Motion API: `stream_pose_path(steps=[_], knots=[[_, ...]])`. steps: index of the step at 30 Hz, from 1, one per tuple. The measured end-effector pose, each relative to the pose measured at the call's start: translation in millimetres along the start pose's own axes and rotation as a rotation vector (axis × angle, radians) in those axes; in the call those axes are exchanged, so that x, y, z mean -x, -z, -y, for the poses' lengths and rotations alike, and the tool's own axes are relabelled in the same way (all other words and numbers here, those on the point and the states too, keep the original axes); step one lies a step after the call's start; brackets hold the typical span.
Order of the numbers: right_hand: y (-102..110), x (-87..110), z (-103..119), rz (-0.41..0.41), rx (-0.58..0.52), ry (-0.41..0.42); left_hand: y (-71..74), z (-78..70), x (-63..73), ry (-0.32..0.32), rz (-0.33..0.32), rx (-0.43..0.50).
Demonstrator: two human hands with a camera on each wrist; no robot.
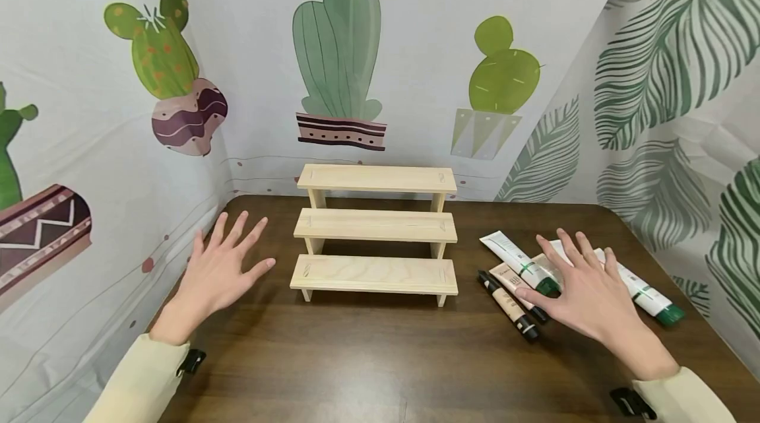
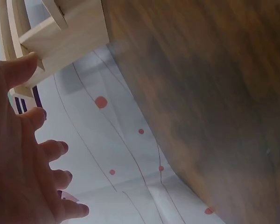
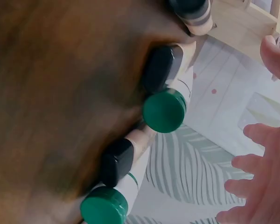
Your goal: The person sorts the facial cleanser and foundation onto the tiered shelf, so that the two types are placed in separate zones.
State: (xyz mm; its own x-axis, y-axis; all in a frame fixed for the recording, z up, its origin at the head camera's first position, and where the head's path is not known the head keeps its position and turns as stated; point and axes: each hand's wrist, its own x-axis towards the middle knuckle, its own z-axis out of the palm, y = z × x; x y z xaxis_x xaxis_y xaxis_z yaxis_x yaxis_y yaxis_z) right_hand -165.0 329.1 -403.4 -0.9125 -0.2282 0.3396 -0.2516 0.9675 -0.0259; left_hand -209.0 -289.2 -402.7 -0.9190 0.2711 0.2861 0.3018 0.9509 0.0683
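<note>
My left hand [image 1: 216, 278] is spread flat in the air to the left of a three-step wooden shelf [image 1: 374, 271], its fingers straight and touching nothing. The right hand [image 1: 590, 291], also spread with straight fingers, hovers over a group of cosmetic tubes. Partly beneath it are a white tube [image 1: 512, 251] with a green cap and a beige tube [image 1: 507, 274] marked BB. A slim beige-and-black tube [image 1: 507, 305] lies nearest the shelf. Another white tube [image 1: 644, 291] with a green cap lies beyond the hand. In the right wrist view, black caps [image 3: 116, 162] and green caps [image 3: 164, 111] show.
The dark wooden table [image 1: 356, 357] carries the shelf at its middle back and the tubes at its right. A white cloth [image 1: 255, 66] printed with cacti and leaves hangs around the back and sides. Each sleeve has a black clip [image 1: 191, 361] near the wrist.
</note>
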Motion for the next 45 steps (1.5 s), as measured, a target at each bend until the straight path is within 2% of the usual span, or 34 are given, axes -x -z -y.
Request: stream_pose_path(steps=[8, 16, 21, 27, 30, 33, 38, 42, 45], knots=[[-6.4, 12.6, 1.8, -0.003, -0.058, 0.045, -1.7, -11.1, 3.9, -0.034, -0.001, 0.005], [-11.2, 18.6, 9.3, -0.015, -0.102, 0.090, -4.2, -24.7, 2.4, -0.076, -0.043, 0.085], [-12.7, 16.7, 17.4, -0.028, -0.105, 0.138, -8.1, -28.5, -0.4, -0.078, -0.030, 0.173], [-18.0, 13.7, 24.7, -0.058, -0.115, 0.205, -16.4, -32.9, -4.6, -0.049, 0.008, 0.361], [-19.7, 13.0, 26.6, -0.020, -0.123, 0.211, -20.9, -35.1, -5.0, -0.035, 0.021, 0.439], [-19.1, 12.4, 28.0, 0.061, -0.166, 0.188, -23.9, -37.4, -4.8, -0.034, 0.025, 0.488], [-17.9, 9.7, 25.8, 0.177, -0.318, 0.166, -25.8, -39.8, -5.8, -0.049, 0.008, 0.533], [-19.4, 6.7, 20.6, 0.216, -0.459, 0.206, -27.3, -40.1, -7.7, -0.060, 0.000, 0.564], [-21.1, 4.9, 17.2, 0.233, -0.514, 0.227, -28.5, -40.5, -8.8, -0.067, 0.001, 0.594]])
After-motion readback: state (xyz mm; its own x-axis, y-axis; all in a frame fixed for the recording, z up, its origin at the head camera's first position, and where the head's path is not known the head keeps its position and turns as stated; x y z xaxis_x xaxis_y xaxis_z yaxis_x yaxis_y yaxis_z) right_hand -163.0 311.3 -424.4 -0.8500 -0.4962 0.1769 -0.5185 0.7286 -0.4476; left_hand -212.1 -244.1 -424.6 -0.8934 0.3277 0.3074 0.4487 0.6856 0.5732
